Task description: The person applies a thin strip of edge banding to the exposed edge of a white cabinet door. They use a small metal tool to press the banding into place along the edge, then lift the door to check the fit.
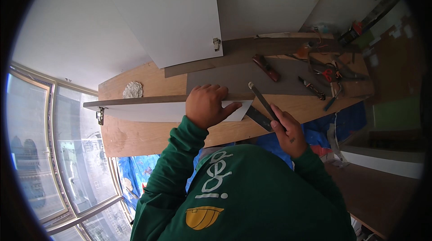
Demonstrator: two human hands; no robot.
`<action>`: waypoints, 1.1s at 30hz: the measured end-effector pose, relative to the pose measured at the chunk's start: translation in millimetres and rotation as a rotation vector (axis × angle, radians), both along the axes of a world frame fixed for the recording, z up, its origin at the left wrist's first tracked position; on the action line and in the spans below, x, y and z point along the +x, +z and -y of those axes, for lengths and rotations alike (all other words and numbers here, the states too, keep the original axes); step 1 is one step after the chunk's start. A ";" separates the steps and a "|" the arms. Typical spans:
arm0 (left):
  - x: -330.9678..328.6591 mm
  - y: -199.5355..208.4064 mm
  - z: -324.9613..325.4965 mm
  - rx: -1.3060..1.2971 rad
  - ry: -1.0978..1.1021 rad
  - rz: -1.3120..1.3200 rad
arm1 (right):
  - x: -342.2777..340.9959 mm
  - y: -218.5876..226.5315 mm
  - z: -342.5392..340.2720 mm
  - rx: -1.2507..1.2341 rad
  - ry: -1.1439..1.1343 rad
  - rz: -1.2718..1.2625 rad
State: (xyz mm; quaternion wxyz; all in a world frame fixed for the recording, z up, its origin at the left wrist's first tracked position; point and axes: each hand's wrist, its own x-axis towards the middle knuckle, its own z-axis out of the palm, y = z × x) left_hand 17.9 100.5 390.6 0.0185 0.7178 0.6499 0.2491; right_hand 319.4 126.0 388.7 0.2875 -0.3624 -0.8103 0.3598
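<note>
My left hand [204,106] grips the brown upper edge of a long white panel [166,111], which stands on its edge on a wooden workbench [135,135]. The fingers go over the far side and the thumb lies along the near side. A metal hinge [100,115] hangs at the panel's left end. In my right hand [289,133] is a slim dark bar [263,100] that looks like a flat file, its light tip angled up near the panel's right end. Below it a dark flat piece [258,117] slants from the panel's end toward my right hand.
Behind the panel lie a crumpled white wad [132,90], a dark red hand plane [266,67] and a dark cutter [311,88]. Red-handled pliers [327,75] sit among other tools at right. A large white door [168,13] with a hinge rises behind. Windows [58,151] line the left.
</note>
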 end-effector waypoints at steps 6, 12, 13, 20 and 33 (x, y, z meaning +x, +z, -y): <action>-0.5 1.6 -1.4 -0.027 0.000 -0.007 | 1.5 5.7 1.8 -0.512 -0.109 -0.005; -1.0 2.3 -1.2 -0.008 -0.006 0.007 | -0.3 7.6 -0.9 -0.575 -0.050 -0.044; -1.1 2.4 -0.9 -0.005 -0.007 0.010 | -1.2 7.4 -1.0 -0.572 -0.044 -0.062; -1.2 1.7 0.0 -0.016 -0.007 0.005 | -2.9 5.4 -2.4 -0.513 -0.031 -0.091; -0.5 0.5 -0.9 -0.004 0.008 0.002 | -4.2 -4.7 -5.2 -0.252 -0.184 -0.054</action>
